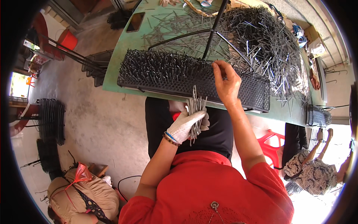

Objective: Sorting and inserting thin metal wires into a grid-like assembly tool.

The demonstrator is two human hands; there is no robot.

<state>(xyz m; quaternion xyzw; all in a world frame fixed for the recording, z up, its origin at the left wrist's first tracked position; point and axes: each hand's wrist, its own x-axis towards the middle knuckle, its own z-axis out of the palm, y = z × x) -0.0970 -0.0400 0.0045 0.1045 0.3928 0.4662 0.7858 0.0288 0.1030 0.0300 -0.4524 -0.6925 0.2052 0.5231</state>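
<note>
My left hand (182, 126), in a white knitted glove, is closed around a bundle of thin grey metal rods (194, 106), some with bent ends, held upright over my lap. My bare right hand (228, 84) is above a long black perforated metal tray (255, 91), thumb and forefinger pinched together. Whatever lies between those fingertips is too small to make out. They are at the right end of a dense block of dark metal rods (160, 67) standing upright in the tray's holes. Toward its right end, the tray's holes show bare.
The tray lies along the near edge of a green table (125, 44). A large heap of loose metal rods (261, 41) covers the back right, near a black metal frame (210, 33). Other people sit at lower left (85, 194) and right (313, 168). A red stool (272, 143) stands nearby.
</note>
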